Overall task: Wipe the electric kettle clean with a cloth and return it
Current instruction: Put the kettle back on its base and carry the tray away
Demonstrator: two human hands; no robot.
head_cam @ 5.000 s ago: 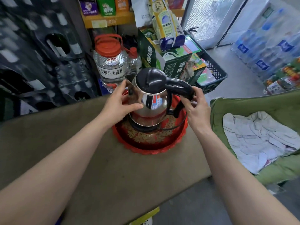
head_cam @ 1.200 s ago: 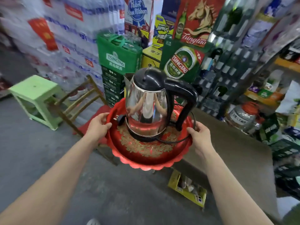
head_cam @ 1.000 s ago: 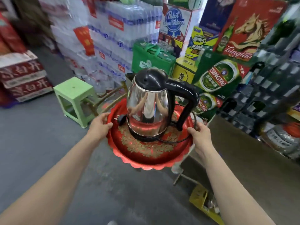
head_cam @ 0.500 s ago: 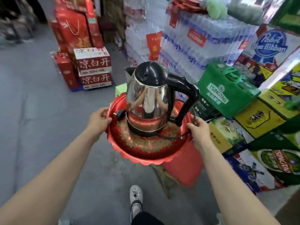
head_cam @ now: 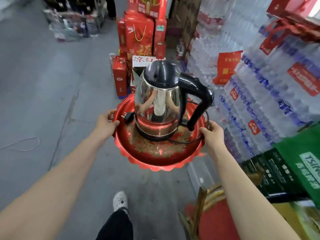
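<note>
Red and scallop-edged, the tray (head_cam: 155, 166) is being carried level above the grey floor (head_cam: 43, 84). The electric kettle (head_cam: 159, 101) is standing upright on its base at the tray's middle, with its black lid (head_cam: 161, 71) closed and its handle (head_cam: 200, 101) pointing right. The left hand (head_cam: 106, 121) is gripping the tray's left rim, fingers and thumb curling round the edge, and the right hand (head_cam: 212, 134) is clasping the right rim likewise. The plug (head_cam: 129, 116) is lying just left of the kettle, and the cord (head_cam: 183, 142) is looping round the near side of the base. Packs of bottled water (head_cam: 268, 101) are crowding the right.

This is looking like a carrying step: no cloth is showing, and neither hand is touching the kettle itself. The next move is calling for a firm surface to take the tray, which needs keeping level so the kettle is not sliding. Then one hand needs freeing for a cloth.
</note>
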